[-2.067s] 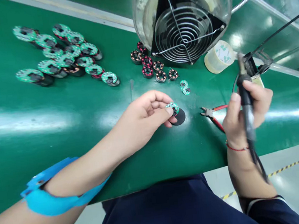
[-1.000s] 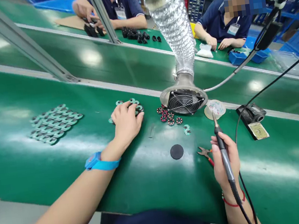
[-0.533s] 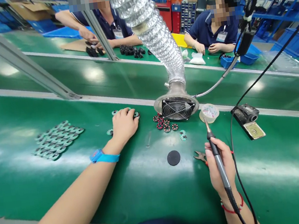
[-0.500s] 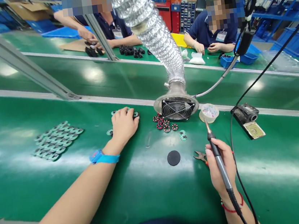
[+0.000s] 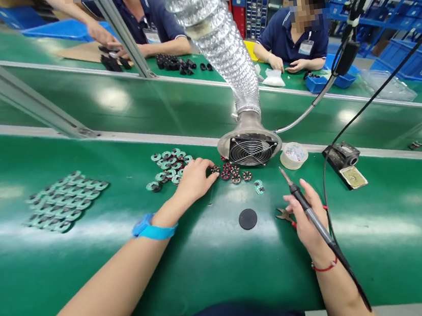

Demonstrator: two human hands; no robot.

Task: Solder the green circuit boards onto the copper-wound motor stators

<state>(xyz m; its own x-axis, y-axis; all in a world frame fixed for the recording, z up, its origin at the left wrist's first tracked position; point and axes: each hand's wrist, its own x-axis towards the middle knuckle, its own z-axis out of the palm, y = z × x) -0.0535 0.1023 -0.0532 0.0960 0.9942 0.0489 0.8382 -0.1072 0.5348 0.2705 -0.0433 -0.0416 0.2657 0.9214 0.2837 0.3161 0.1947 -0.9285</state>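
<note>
My left hand [image 5: 195,180] lies low over the green belt with its fingers stretched out. Its fingertips touch the leftmost of several red-and-copper wound coils [image 5: 231,172], and I see nothing held in it. Just behind it sits a cluster of green round circuit boards [image 5: 167,164]. My right hand [image 5: 306,220] is closed round a soldering iron [image 5: 306,203], whose tip points up and left over the belt. A black round pad [image 5: 248,219] lies between my hands. A small green board [image 5: 259,187] lies beside the coils.
A fume fan hood [image 5: 250,149] on a silver duct [image 5: 215,34] stands behind the coils. Right of it are a tape roll [image 5: 293,155] and the iron stand [image 5: 344,162]. Red-handled cutters [image 5: 285,215] lie by my right hand. More boards [image 5: 66,201] lie at left. Two people work across the far belt.
My left hand has moved right, off the cluster of green boards and onto the red coils. The soldering iron in my right hand has tilted further left.
</note>
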